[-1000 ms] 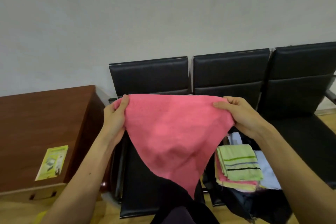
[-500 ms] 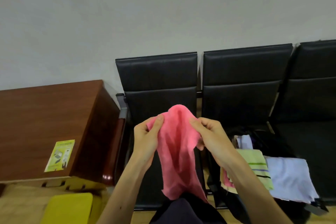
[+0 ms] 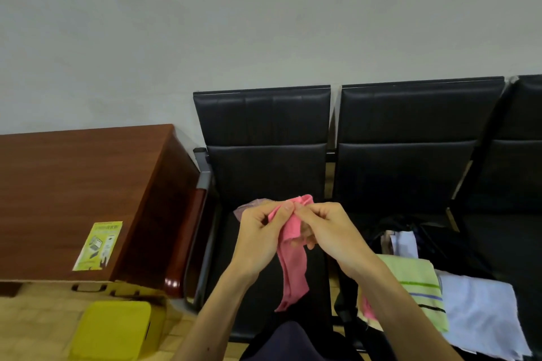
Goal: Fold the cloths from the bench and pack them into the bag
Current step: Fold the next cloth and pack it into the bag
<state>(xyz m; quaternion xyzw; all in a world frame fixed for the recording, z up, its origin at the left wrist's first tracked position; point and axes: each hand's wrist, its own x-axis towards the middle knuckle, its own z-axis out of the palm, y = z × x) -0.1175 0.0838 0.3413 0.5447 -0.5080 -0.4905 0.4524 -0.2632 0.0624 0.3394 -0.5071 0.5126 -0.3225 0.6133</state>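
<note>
Since a second ago both hands have been closing together: my left hand (image 3: 258, 237) and right hand (image 3: 328, 231) are now pinching the pink cloth (image 3: 293, 261) at one shared point. Their fingers (image 3: 302, 208) are curling tight on its top edge, probably to match corners for a fold, while the rest is hanging toward 6 o'clock over the table (image 3: 264, 173). At 4 o'clock a green striped cloth (image 3: 416, 281) is lying folded beside a pale blue cloth (image 3: 481, 308). At 3 o'clock the dark bag (image 3: 425, 231) is showing something white inside, though I cannot tell how full it is.
</note>
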